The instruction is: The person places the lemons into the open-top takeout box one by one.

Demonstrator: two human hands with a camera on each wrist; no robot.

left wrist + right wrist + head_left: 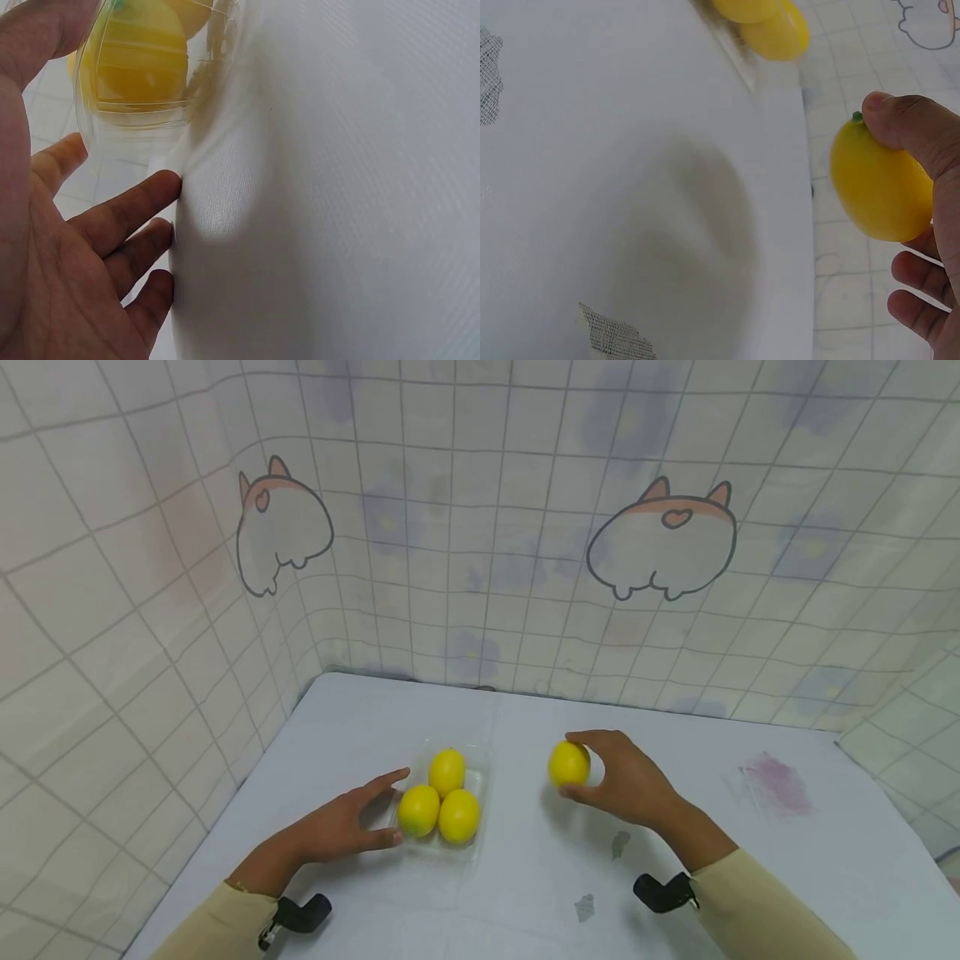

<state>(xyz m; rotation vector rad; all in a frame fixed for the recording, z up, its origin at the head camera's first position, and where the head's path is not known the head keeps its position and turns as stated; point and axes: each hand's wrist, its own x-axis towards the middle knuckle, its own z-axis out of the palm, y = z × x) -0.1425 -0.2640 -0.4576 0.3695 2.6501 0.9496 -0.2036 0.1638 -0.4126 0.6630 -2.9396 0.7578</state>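
A yellow lemon with a small green tip is pinched between the thumb and fingers of my right hand. It is held above the table, right of a clear plastic tray. Three lemons lie in that tray: one lemon at the back, another at the front left, a third at the front right. My left hand is spread at the tray's left side, thumb and index fingertip right at its edge. In the left wrist view its other fingers reach down to the tabletop.
The white tabletop meets a grid-patterned curtain at the back and left. Two grey mesh patches show near my right wrist, and a pink stain marks the right side. A black wrist camera sits at each sleeve.
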